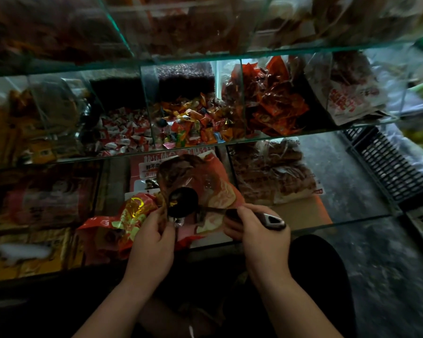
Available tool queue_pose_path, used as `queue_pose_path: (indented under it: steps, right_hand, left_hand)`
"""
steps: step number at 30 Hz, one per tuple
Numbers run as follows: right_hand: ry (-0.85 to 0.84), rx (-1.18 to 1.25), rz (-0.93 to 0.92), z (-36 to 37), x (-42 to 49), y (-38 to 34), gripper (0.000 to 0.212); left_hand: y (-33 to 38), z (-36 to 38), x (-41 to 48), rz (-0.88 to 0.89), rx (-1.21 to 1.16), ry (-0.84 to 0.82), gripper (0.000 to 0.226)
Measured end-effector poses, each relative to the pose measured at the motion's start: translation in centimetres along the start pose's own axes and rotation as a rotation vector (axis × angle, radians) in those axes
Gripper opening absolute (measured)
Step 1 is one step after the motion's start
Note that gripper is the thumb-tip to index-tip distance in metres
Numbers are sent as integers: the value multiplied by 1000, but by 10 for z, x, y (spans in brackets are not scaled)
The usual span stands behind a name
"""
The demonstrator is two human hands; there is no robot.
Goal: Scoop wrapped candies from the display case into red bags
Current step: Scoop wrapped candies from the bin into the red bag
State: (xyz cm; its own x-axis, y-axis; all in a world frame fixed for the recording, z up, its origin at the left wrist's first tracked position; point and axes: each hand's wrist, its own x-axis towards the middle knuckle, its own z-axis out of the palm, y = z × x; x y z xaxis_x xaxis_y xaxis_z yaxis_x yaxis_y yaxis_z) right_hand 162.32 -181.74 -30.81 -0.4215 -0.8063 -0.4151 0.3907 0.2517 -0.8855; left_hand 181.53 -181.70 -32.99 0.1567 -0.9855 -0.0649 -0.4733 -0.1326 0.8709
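My left hand pinches the near edge of a thin red bag, holding its mouth up in front of the glass case. My right hand grips the handle of a dark scoop, whose bowl sits at the bag's mouth. A red bag with gold print lies to the left, looking filled. On the middle shelf lie mixed bright wrapped candies in one compartment and red-and-white wrapped candies in the compartment to its left.
Glass dividers split the middle shelf. Orange-red packets fill the compartment to the right, beside a white printed bag. Bagged brown snacks sit on the lower shelf. A black slatted crate stands on the floor at right.
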Motion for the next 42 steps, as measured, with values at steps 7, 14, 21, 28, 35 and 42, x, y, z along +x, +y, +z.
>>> queue_pose_path:
  steps: [7, 14, 21, 28, 35, 42]
  right_hand:
    - [22, 74, -66, -17, -14, -44, 19]
    - [21, 116, -262, -38, -30, -85, 37]
    - [-46, 169, -355, -50, -45, -130, 53]
    - [-26, 330, -269, -27, -37, -158, 30]
    - [-63, 96, -481, 41, 9, -133, 14]
    - [-285, -260, -663, 77, 54, -89, 15]
  left_hand:
    - [14, -5, 19, -36, 38, 129, 24]
    - [46, -7, 32, 68, 4, 71, 45]
    - [71, -7, 42, 146, -139, 38, 53]
    - [66, -12, 53, 114, -148, 82, 61]
    - [32, 4, 16, 40, -79, -54, 70]
    - [29, 5, 20, 50, -11, -95, 74]
